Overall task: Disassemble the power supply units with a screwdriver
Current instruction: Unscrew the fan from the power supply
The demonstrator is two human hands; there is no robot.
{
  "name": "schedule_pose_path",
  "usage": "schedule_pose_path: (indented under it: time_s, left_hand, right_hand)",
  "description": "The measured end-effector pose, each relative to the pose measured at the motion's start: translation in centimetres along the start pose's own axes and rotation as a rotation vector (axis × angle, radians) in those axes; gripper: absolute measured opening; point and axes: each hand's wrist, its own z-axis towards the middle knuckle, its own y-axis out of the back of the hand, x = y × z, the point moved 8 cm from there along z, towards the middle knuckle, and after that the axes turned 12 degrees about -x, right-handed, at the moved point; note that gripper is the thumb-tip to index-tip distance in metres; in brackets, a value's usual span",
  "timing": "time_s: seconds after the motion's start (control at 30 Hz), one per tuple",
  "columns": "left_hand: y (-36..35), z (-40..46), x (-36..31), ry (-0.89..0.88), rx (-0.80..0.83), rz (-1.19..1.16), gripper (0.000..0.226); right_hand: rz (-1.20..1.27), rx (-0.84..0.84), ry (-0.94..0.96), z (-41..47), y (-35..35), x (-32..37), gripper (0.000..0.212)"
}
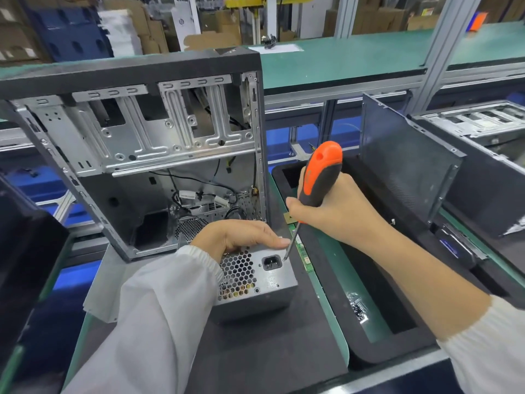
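Both hands work: the left hand (241, 237) presses flat on one power supply unit (255, 280), the right hand (335, 214) grips one screwdriver (318, 180). One open computer case (136, 155) stands just behind.

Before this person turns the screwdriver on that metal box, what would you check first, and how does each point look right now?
1. Screwdriver gripped firmly by the right hand: ok.
2. Tip at a screw near the power socket: ok, though whether it sits in the screw head, cannot tell.
3. Left hand resting on top of the power supply unit to steady it: ok.
4. Left fingers away from the shaft: not ok, they lie right beside it.
5. Unit resting flat on the black mat: ok.
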Motion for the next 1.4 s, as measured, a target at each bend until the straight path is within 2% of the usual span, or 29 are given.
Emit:
schedule_pose_path:
  time_s: [0.17,0.57,0.67,0.8,0.93,1.1,1.33,1.4]
  left_hand:
    - [-0.2,-0.2,-0.3,-0.020,0.013,0.025,0.060]
    - [-0.2,-0.8,-0.7,-0.023,-0.013,0.024,0.055]
    - [-0.2,-0.9,-1.1,-0.033,-0.032,0.065,0.042]
    - [-0.1,-0.9,-0.9,-0.010,-0.058,0.050,0.053]
    - [-0.3,-1.1,-0.9,0.012,-0.045,0.014,0.040]
    - [-0.2,-0.9,-0.7,0.033,-0.061,-0.007,0.037]
    - [-0.1,-0.6,-0.3,0.048,-0.030,-0.011,0.050]
    - [-0.2,-0.8,-0.4,0.049,-0.037,-0.019,0.046]
  right_hand:
    - [-0.033,-0.026,0.015,0.2,-0.1,0.1,0.041]
    - [-0.028,-0.021,0.024,0.1,-0.1,0.4,0.040]
    - [-0.043,-0.008,0.018,0.1,-0.4,0.3,0.039]
    - [-0.049,0.007,0.007,0.0,-0.6,0.0,0.041]
    - [-0.050,0.025,0.012,0.1,-0.5,0.0,0.042]
    - [-0.044,0.050,0.014,0.0,-0.5,0.2,0.041]
    - [-0.025,0.053,0.020,-0.4,-0.3,0.4,0.036]
    - [-0.017,0.051,0.019,-0.4,-0.3,0.4,0.036]
